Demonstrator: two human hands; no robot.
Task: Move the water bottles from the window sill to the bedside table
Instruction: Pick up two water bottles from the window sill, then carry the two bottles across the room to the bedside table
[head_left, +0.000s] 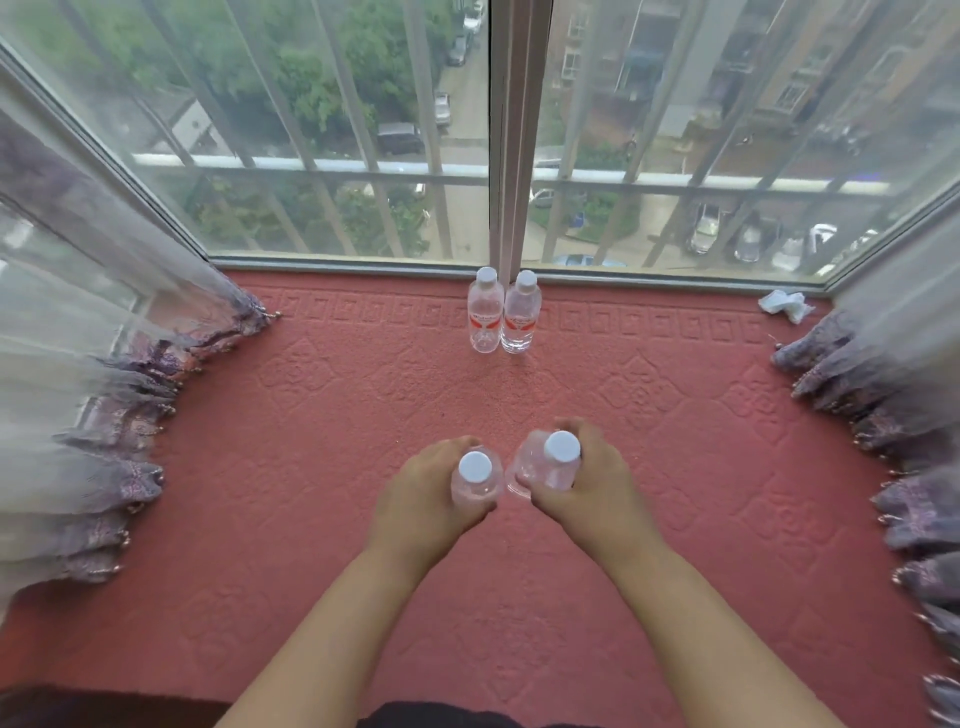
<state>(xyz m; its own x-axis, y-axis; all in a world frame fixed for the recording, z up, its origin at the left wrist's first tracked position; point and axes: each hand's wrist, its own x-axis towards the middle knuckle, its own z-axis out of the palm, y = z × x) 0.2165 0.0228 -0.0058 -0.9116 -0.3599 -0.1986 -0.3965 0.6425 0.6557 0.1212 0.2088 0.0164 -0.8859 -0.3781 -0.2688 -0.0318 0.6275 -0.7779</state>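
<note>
I look down on a wide window sill covered by a red patterned mat (311, 467). My left hand (421, 499) grips a clear water bottle with a white cap (475, 467), seen from above. My right hand (587, 483) grips a second capped bottle (556, 457), tilted slightly to the left. Both held bottles are over the middle of the mat, almost touching. Two more clear bottles with red labels stand upright side by side against the window frame: the left one (484, 312) and the right one (521, 314).
Sheer curtains with purple lace hems bunch on the mat at the left (104, 415) and right (893, 415). A crumpled white tissue (784, 304) lies in the far right corner. Window glass (337, 130) with outer bars bounds the sill at the back.
</note>
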